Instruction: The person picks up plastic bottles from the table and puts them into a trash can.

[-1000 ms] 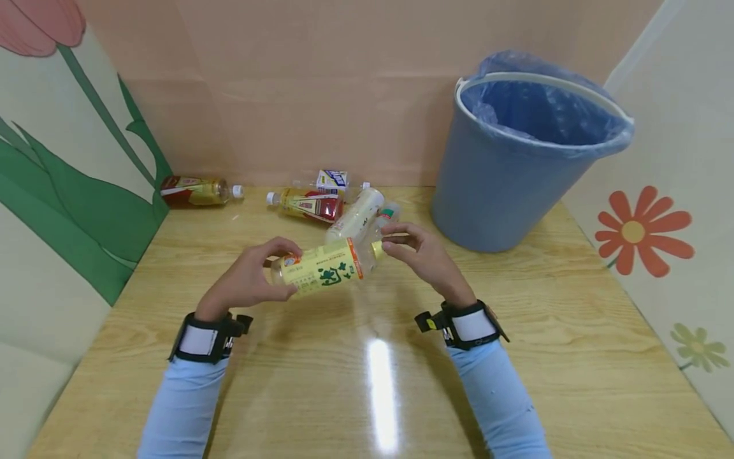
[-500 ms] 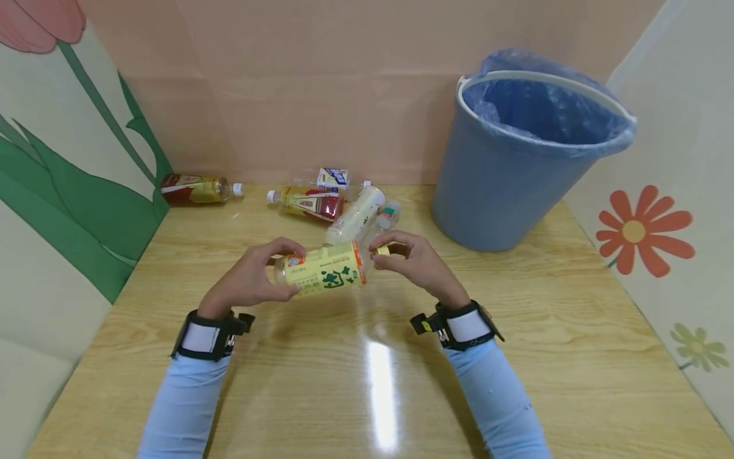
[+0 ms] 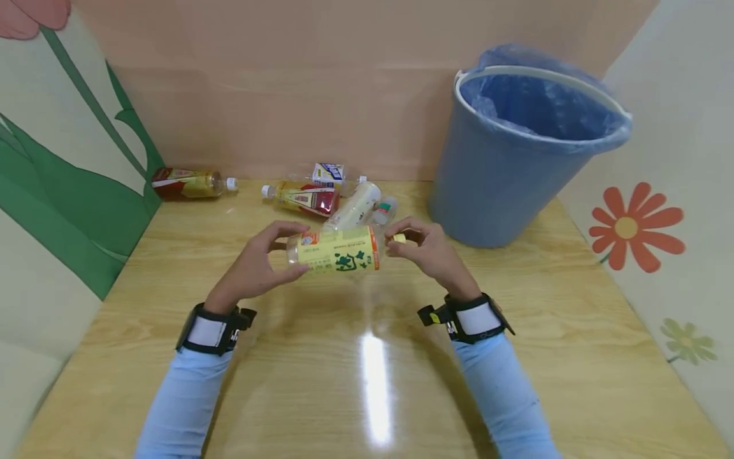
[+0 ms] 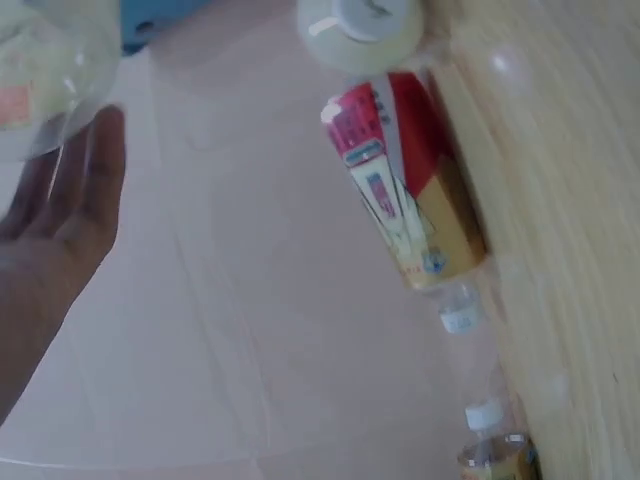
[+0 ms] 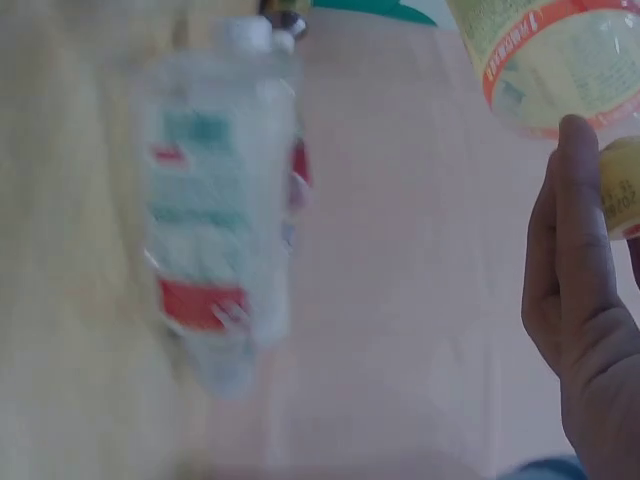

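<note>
A clear plastic bottle (image 3: 338,250) with a yellow label lies sideways in the air above the table. My left hand (image 3: 260,261) grips its base end, thumb below and fingers above. At the neck end, my right hand (image 3: 427,250) pinches the yellow cap (image 3: 398,238) between thumb and fingers. In the right wrist view the cap (image 5: 622,185) sits at the fingers, close to the bottle's shoulder (image 5: 570,75). The left wrist view catches only the bottle's base (image 4: 55,75) beside the left hand (image 4: 60,230).
Behind the hands lie a red-and-yellow bottle (image 3: 304,197), a white bottle (image 3: 355,205), a clear bottle with a green label (image 3: 384,209) and one with a blue-and-white label (image 3: 329,173). Another red-and-yellow bottle (image 3: 189,183) lies far left. A lined blue bin (image 3: 493,178) stands at right.
Both hands have shifted slightly right and up with the bottle. The right fingers, first touching the cap loosely, have curled around it. The head view has tilted a little.
</note>
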Demonstrator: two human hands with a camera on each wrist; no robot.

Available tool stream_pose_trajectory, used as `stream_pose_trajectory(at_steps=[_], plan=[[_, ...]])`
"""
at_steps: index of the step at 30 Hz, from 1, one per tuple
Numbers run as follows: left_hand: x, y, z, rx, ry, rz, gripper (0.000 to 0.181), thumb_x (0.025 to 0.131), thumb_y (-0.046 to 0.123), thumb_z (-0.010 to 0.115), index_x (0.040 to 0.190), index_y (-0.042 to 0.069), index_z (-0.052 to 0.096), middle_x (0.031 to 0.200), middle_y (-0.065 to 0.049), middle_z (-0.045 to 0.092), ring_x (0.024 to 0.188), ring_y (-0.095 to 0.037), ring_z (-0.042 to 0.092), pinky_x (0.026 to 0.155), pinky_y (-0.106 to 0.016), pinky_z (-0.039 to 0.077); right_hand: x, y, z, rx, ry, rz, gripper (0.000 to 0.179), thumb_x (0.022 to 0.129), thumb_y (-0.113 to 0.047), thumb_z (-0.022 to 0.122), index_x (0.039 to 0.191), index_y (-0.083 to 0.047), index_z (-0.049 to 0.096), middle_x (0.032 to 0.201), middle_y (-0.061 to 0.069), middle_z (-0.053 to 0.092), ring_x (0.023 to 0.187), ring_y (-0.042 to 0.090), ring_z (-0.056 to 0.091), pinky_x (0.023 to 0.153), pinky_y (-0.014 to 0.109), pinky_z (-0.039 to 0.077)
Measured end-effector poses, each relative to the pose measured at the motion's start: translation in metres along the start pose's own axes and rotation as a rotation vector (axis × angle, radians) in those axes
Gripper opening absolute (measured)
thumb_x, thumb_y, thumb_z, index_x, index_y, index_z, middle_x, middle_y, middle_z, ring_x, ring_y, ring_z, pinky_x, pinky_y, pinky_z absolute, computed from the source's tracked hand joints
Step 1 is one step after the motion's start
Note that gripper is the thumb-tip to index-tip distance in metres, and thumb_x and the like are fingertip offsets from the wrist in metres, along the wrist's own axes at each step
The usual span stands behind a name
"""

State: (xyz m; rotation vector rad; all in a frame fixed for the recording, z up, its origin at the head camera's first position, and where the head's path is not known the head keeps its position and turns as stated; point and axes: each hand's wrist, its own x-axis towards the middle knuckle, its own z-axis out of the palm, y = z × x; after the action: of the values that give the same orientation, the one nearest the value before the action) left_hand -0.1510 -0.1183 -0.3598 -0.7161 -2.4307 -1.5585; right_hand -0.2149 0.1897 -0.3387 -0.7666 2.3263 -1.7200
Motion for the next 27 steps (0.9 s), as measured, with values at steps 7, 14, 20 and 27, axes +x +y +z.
stream_pose_trajectory(at_steps=[7,14,20,27], plan=[[0.035,0.006,0.019,-0.269,0.212,0.086,0.051,0.082,-0.004,0.064,0.128,-0.006,0.043,0.129,-0.022,0.050,0.112,-0.026,0.051,0.090,-0.034,0.050,-0.001,-0.035,-0.052,-0.038,0.260,-0.099,0.015,0.083,-0.004,0.068,0.097,-0.003,0.067,0.097,0.003,0.064,0.091,0.019,0.061,0.074,0.017,0.056],[0.075,0.018,0.057,-0.448,0.165,0.110,0.047,0.082,-0.002,0.061,0.125,-0.008,0.044,0.126,-0.026,0.051,0.112,-0.029,0.052,0.086,-0.029,0.049,-0.005,-0.075,-0.108,0.170,0.554,-0.182,0.014,0.077,0.001,0.072,0.090,0.001,0.067,0.092,0.008,0.063,0.079,0.018,0.062,0.069,0.018,0.059],[0.101,0.026,0.086,-0.490,0.096,0.084,0.045,0.083,-0.001,0.061,0.125,-0.005,0.044,0.129,-0.025,0.050,0.115,-0.036,0.050,0.093,-0.051,0.047,-0.009,-0.094,-0.146,0.250,0.707,-0.195,0.021,0.075,0.000,0.074,0.094,0.006,0.065,0.104,0.010,0.057,0.091,0.024,0.062,0.069,0.020,0.059],[0.127,0.040,0.123,-0.524,0.029,0.090,0.045,0.083,0.003,0.063,0.125,-0.004,0.046,0.129,-0.026,0.050,0.116,-0.036,0.049,0.093,-0.054,0.047,-0.028,-0.106,-0.175,0.261,0.840,-0.134,0.037,0.069,-0.006,0.081,0.100,0.005,0.067,0.107,0.009,0.056,0.090,0.022,0.062,0.070,0.021,0.059]])
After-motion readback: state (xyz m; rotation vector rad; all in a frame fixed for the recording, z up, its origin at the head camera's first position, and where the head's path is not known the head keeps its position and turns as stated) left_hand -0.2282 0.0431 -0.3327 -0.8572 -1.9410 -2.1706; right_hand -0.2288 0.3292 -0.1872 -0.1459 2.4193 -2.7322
